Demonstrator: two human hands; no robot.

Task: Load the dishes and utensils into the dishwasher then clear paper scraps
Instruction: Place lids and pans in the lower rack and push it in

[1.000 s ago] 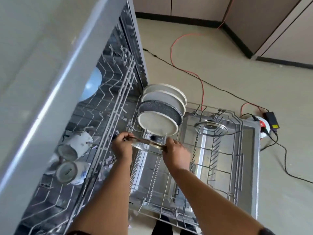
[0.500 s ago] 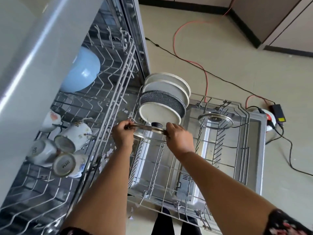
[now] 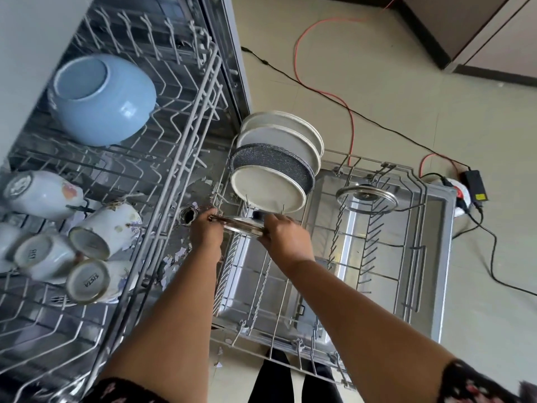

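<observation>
Both hands hold a glass pot lid [image 3: 242, 223] with a metal rim, edge-on over the lower rack [image 3: 418, 251]. My left hand [image 3: 205, 234] grips its left edge and my right hand [image 3: 283, 237] its right edge. Just behind the lid, several plates [image 3: 270, 190] stand upright in the rack's tines, one of them dark and speckled. A second glass lid [image 3: 366, 196] stands further right in the same rack. The upper rack [image 3: 174, 170] on the left carries a blue bowl [image 3: 101, 100] and several white mugs [image 3: 104, 228] lying on their sides. Paper scraps [image 3: 174, 257] lie under the upper rack's edge.
An orange cable [image 3: 322, 91] and a black cable [image 3: 334, 94] cross the floor behind the dishwasher to a power adapter [image 3: 475, 184] at the right. Cabinet fronts [image 3: 479, 30] stand at the top right. My dark-clad legs [image 3: 293, 382] show below the rack's front edge.
The view has tilted and drawn closer, showing more of the upper rack and the blue bowl. Both hands keep hold of the lid at about the same place in front of the plates.
</observation>
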